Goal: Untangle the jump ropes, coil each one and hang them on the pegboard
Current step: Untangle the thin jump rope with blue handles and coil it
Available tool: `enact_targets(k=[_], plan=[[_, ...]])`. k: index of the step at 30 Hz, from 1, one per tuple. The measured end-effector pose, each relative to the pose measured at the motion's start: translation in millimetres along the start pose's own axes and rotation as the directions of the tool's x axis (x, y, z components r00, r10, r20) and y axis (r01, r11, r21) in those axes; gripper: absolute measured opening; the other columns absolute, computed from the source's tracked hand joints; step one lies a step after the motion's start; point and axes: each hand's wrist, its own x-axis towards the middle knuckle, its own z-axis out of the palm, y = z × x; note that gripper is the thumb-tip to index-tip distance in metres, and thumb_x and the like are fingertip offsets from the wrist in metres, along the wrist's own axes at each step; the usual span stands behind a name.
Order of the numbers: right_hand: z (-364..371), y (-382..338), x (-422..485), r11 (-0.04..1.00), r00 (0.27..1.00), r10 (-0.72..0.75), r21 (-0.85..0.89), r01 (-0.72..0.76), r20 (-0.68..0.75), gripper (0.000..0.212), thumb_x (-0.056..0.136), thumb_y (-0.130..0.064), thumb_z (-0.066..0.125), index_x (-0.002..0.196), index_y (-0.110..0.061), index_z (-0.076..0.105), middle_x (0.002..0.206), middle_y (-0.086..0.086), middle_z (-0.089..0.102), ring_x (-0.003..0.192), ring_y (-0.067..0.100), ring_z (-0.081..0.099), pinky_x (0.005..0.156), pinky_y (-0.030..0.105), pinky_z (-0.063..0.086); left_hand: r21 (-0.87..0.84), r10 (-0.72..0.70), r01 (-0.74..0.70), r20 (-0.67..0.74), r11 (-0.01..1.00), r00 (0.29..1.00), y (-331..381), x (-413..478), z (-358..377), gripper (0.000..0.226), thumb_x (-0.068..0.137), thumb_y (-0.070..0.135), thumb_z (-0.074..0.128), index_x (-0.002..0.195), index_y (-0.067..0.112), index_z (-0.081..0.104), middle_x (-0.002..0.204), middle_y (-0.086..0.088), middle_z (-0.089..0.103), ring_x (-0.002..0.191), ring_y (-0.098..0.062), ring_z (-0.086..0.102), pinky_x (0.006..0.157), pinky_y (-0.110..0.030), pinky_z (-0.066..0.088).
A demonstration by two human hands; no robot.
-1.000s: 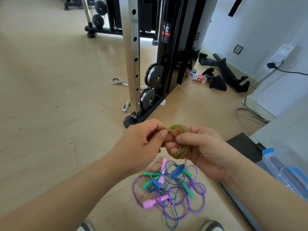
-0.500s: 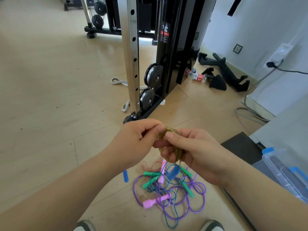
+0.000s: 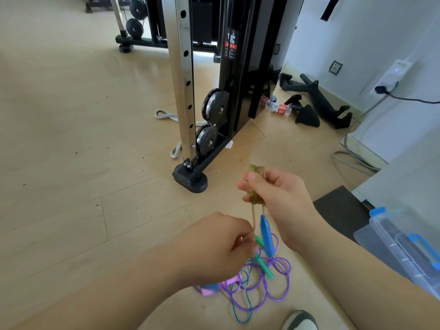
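**Over the floor tangle, a coil that needs tying off**

At twelve o'clock the cable machine [image 3: 228, 67] stands on the wooden floor [image 3: 71, 139], and a clear plastic bin [image 3: 404, 253] sits at four o'clock. No pegboard shows. Down at six o'clock, beside the person's shoe [image 3: 300, 320], lies the tangle of purple and blue ropes [image 3: 262, 282], with green and pink handles caught in it.

Above that pile the right hand [image 3: 278, 198] is clenched round a yellow-green coil [image 3: 256, 170], thumb on top. Two ends drop from the coil. One carries a blue handle [image 3: 266, 236] that hangs free. The other, a loose tail [image 3: 254, 217], runs down to the left hand [image 3: 214, 244], which pinches it at the fingertips.

To do this well, I'd say keep the thumb pressing the loops flat. Hold the tail clear of the pile so nothing snags, then wrap it snugly round the coil's middle before seeking a peg.
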Motion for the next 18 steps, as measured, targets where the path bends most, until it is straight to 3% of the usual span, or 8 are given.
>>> enact_targets(k=[3,6,10,13,15,18], plan=[[-2.5,0.4,-2.0,0.997,0.996,-0.019,-0.076,0.026,0.089,0.028,0.103,-0.023,0.056,0.098,0.001,0.070,0.092,0.016,0.076,0.080,0.022,0.065,0.082,0.039,0.056,-0.156,0.029,-0.053,-0.150,0.986,0.988,4.6,0.1,-16.4,0.016,0.099,0.033,0.060,0.088,0.024,0.067,0.069,0.002,0.066,0.057,-0.006,0.056,0.057,-0.028,0.047],[-4.3,-1.1,-7.4,0.985,0.964,-0.086,-0.123,0.121,0.253,0.039,0.104,-0.027,0.052,0.089,0.006,0.065,0.072,0.011,0.063,0.072,0.016,0.055,0.066,0.022,0.047,-0.310,0.005,-0.106,-0.309,0.945,0.951,-2.2,2.4,-33.6,0.018,0.100,0.025,0.063,0.083,0.022,0.069,0.069,-0.004,0.069,0.047,-0.002,0.049,0.047,-0.018,0.043],[-4.0,-7.9,-11.7,0.999,0.901,-0.027,-0.005,0.032,0.434,0.029,0.099,-0.029,0.060,0.095,-0.006,0.076,0.097,0.015,0.077,0.077,0.021,0.065,0.067,0.028,0.051,-0.398,-0.076,-0.157,-0.510,0.904,0.857,-20.8,7.9,-47.4,0.018,0.086,0.026,0.081,0.079,0.013,0.070,0.062,-0.007,0.065,0.051,-0.004,0.047,0.049,-0.015,0.038],[-1.6,-10.4,-16.0,0.992,0.848,0.060,0.060,-0.108,0.526,0.030,0.094,-0.023,0.067,0.105,0.005,0.071,0.105,0.022,0.075,0.075,0.023,0.064,0.063,0.026,0.050,-0.443,-0.105,-0.137,-0.479,0.886,0.871,-32.0,9.2,-52.8,0.021,0.083,0.030,0.082,0.079,0.013,0.071,0.066,-0.011,0.065,0.054,-0.005,0.049,0.052,-0.019,0.043],[0.2,-13.8,-19.1,0.958,0.824,0.113,0.160,-0.239,0.555,0.031,0.088,-0.023,0.063,0.102,0.004,0.068,0.099,0.023,0.074,0.069,0.020,0.061,0.059,0.023,0.050,-0.437,-0.115,-0.098,-0.435,0.894,0.893,-38.1,9.9,-53.1,0.017,0.091,0.028,0.076,0.081,0.015,0.071,0.060,-0.002,0.063,0.053,-0.003,0.051,0.054,-0.020,0.045],[1.1,-18.0,-16.9,0.883,0.852,0.121,0.338,-0.327,0.509,0.027,0.093,-0.022,0.057,0.103,0.001,0.066,0.107,0.023,0.075,0.073,0.020,0.066,0.062,0.023,0.053,-0.353,-0.144,0.008,-0.362,0.935,0.921,-47.6,10.5,-47.5,0.019,0.099,0.031,0.065,0.083,0.022,0.069,0.060,0.008,0.063,0.052,-0.003,0.050,0.057,-0.025,0.046]])
